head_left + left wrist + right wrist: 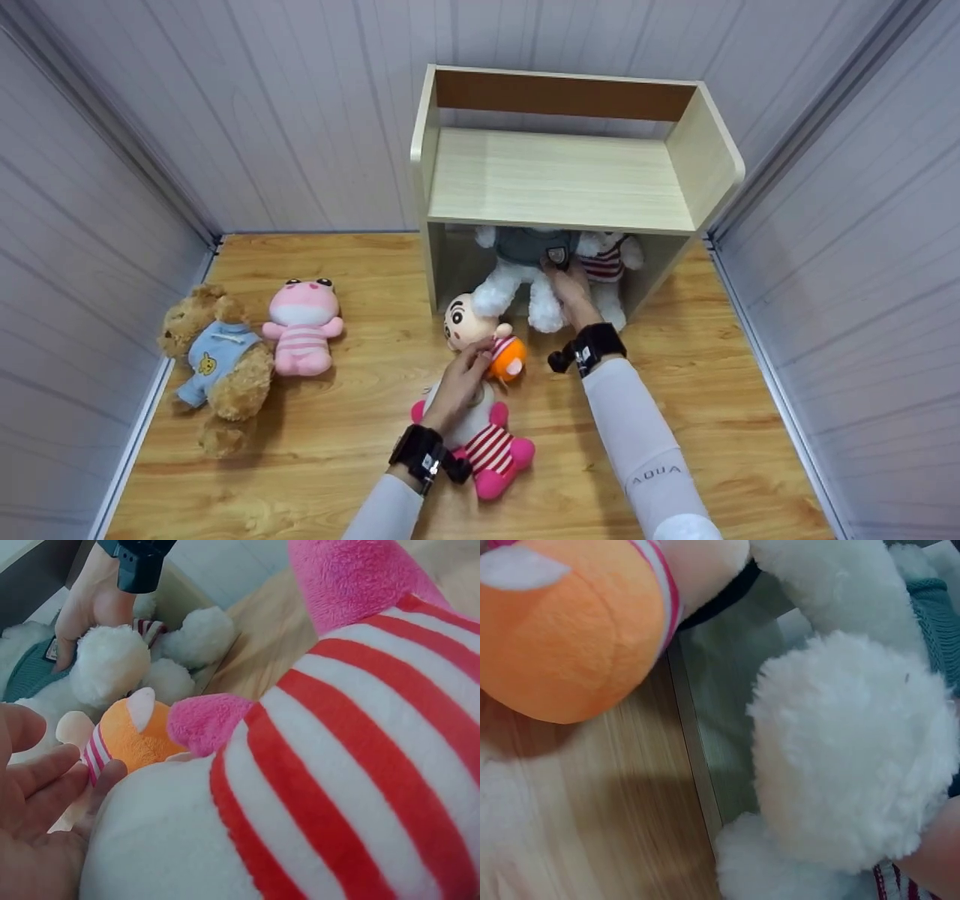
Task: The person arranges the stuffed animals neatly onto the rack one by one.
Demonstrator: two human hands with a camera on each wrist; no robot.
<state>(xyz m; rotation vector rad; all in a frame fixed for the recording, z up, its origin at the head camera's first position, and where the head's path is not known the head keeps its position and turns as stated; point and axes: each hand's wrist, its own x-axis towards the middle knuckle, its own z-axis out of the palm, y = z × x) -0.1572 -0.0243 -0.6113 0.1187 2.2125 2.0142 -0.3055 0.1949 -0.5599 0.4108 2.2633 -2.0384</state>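
Observation:
My left hand (459, 384) holds a boy doll (510, 358) with a round head, striped top and orange bottom at its striped middle. The doll's head lies by the shelf's front edge, partly behind a fluffy white foot. My right hand (570, 289) grips the side of a white plush toy (517, 247) in a grey-green sweater, near its badge. That plush sits in the lower compartment, its head hidden under the board; its white leg (855, 757) fills much of the right wrist view. Beneath my left forearm lies a pink-and-white plush (491, 450) with red stripes.
The pale wooden shelf (562, 180) stands against the back wall. Inside, at the right, sits another white plush (604, 266) in a striped top. On the floor at left lie a brown teddy bear (244, 375) in a blue hoodie and a pink frog plush (304, 330).

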